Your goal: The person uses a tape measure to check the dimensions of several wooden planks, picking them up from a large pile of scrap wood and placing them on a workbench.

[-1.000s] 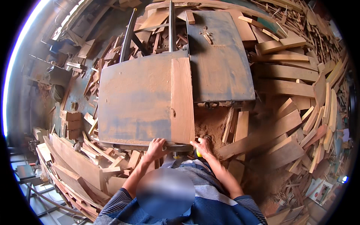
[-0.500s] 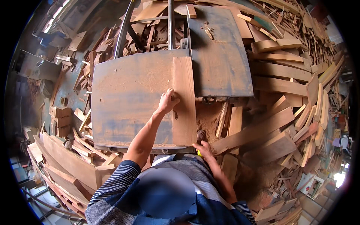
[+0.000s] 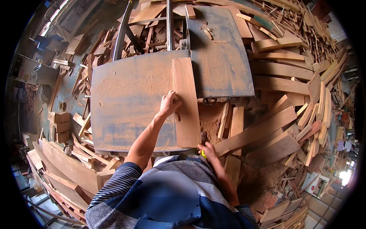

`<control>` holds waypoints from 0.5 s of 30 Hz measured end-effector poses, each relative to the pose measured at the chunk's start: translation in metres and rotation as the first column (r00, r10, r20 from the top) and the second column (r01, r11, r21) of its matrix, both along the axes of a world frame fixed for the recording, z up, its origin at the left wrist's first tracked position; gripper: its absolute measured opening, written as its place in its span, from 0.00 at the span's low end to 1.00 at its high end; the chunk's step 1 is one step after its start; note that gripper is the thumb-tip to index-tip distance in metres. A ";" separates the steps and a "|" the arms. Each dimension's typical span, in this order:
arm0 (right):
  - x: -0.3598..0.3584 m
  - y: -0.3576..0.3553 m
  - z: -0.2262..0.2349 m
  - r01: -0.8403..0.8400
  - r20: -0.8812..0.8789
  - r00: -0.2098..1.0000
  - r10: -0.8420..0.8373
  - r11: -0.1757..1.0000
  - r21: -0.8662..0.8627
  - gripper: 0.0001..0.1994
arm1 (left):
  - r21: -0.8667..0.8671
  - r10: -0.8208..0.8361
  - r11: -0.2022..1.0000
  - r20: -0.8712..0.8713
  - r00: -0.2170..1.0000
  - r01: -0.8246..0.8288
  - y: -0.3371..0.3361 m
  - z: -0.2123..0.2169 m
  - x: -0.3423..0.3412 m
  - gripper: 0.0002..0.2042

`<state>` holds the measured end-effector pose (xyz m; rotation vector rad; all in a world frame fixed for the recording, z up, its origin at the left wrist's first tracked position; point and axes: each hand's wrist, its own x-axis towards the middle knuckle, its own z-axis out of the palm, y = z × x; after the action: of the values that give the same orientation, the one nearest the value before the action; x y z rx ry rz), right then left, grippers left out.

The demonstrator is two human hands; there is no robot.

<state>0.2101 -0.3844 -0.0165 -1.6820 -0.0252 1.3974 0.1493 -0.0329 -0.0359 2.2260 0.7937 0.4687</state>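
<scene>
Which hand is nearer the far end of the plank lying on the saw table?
Left. The left hand rests on the wooden plank about midway along its left edge. The right hand is at the plank's near end, by the edge of the saw table.

No screens or signs show. Far right, among the offcuts on the floor, lie a small pale printed card [image 3: 340, 133] and a white sheet with red print [image 3: 316, 182].

We stand in a woodworking shop — a dusty steel saw table [image 3: 129, 99] at twelve o'clock, offcut planks [image 3: 274, 129] heaped toward three, sawdust [image 3: 209, 122] underfoot.
</scene>
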 end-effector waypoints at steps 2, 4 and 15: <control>0.002 0.000 0.000 -0.031 0.013 0.999 0.031 1.000 -0.003 0.13 | 0.016 0.004 1.000 -0.017 1.000 -0.004 0.001 -0.002 0.000 0.25; 0.003 -0.003 -0.003 -0.066 0.029 0.997 0.066 0.998 -0.015 0.13 | -0.093 -0.027 0.996 -0.100 0.995 0.017 0.005 -0.004 0.000 0.30; 0.006 0.001 0.005 -0.152 0.169 0.972 0.163 0.985 -0.079 0.16 | -0.144 -0.042 0.989 -0.072 0.997 0.032 0.006 -0.009 0.000 0.29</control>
<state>0.2157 -0.3830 -0.0112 -1.8877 -0.2191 1.3745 0.1493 -0.0269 -0.0451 2.1311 0.7979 0.3023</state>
